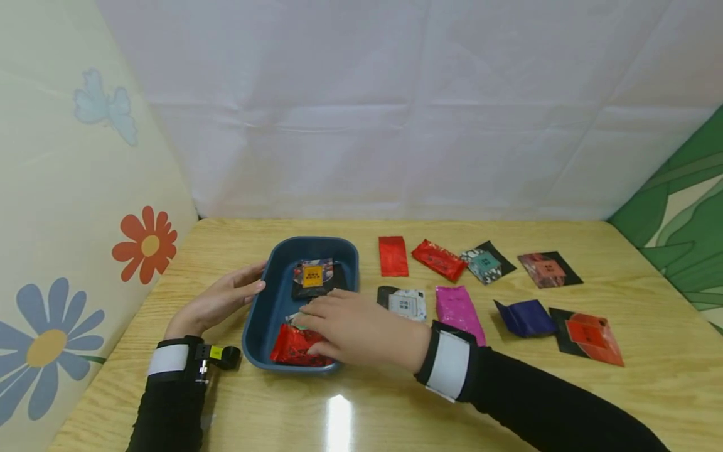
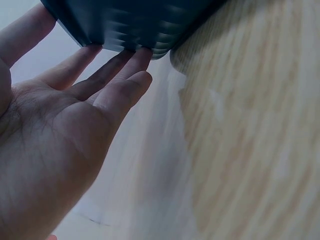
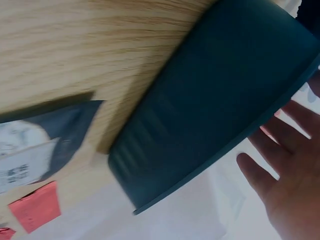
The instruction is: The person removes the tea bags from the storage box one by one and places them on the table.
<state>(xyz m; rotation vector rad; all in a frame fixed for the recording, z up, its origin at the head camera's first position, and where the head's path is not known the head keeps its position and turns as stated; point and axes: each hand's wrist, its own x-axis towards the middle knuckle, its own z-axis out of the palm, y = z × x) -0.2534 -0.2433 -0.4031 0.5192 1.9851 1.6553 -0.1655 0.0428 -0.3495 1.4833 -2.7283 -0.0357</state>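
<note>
A dark blue-green plastic tray [image 1: 257,326] stands at the left of the table. Inside lie a black packet with an orange label [image 1: 312,276] and a shiny red packet [image 1: 296,346]; another packet beside the red one is mostly covered. My left hand [image 1: 226,296] touches the tray's left wall with extended fingertips, seen also from below in the left wrist view. Over the tray's right rim reaches my right hand [image 1: 353,326], its fingers loosely spread just above the packets. In the right wrist view the rim hides some fingertips of the right hand [image 3: 295,170].
Right of the tray lie a flat red packet [image 1: 393,256], a crinkled red packet [image 1: 439,260], a white-and-black packet [image 1: 408,304], a pink packet [image 1: 459,311], a purple packet [image 1: 526,317] and several black-edged ones. A white cloth [image 1: 395,125] hangs behind the table.
</note>
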